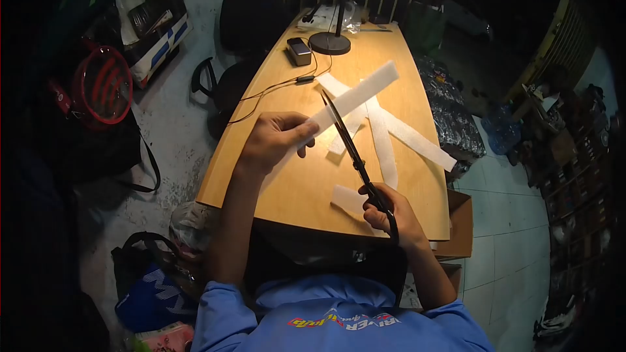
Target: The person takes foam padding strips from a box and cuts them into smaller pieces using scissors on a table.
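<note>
evidently cutting step in hand — worktop [287, 202] carries loose white strips [383, 143]; held strip [366, 88] raised above them, scissors [356, 158] lying across it. clean cut seems to call for strip kept taut. left hand [274, 140]: fingers pinched on strip; right hand [396, 217]: fingers curled around scissors. shirt [319, 294] lettering [385, 321] — "driver" legible, rest unclear.

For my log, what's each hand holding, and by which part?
Left hand: white strip, partway along. Right hand: scissors, by the handles.
</note>
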The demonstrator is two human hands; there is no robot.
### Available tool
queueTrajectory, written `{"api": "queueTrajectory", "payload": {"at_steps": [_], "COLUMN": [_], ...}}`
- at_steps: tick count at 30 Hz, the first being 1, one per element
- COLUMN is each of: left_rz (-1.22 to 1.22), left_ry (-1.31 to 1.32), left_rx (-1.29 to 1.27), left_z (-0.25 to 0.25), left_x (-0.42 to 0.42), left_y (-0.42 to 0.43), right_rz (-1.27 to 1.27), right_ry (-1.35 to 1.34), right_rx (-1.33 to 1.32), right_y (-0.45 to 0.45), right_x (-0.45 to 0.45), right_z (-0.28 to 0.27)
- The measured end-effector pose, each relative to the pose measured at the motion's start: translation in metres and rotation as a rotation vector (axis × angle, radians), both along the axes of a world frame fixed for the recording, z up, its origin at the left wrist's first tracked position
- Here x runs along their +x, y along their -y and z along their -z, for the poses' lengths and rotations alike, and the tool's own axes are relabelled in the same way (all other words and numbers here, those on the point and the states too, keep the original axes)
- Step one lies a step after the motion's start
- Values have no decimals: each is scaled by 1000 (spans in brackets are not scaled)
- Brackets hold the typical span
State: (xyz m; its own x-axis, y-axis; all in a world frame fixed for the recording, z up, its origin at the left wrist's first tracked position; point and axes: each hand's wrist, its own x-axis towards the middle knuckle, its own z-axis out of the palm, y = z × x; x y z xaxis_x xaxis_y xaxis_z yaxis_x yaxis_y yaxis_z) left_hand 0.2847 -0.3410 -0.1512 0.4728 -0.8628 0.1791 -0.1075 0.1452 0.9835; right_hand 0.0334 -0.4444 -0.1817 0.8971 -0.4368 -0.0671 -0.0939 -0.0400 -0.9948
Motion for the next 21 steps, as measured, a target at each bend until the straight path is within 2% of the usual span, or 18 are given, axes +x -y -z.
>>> {"api": "queueTrajectory", "payload": {"at_steps": [21], "left_rz": [58], "left_ry": [-105], "left_rx": [41], "left_z": [19], "left_x": [7], "left_y": [-2], "right_rz": [-3], "right_ry": [-89], "right_rx": [-12], "right_y": [1], "right_x": [4], "right_z": [14]}}
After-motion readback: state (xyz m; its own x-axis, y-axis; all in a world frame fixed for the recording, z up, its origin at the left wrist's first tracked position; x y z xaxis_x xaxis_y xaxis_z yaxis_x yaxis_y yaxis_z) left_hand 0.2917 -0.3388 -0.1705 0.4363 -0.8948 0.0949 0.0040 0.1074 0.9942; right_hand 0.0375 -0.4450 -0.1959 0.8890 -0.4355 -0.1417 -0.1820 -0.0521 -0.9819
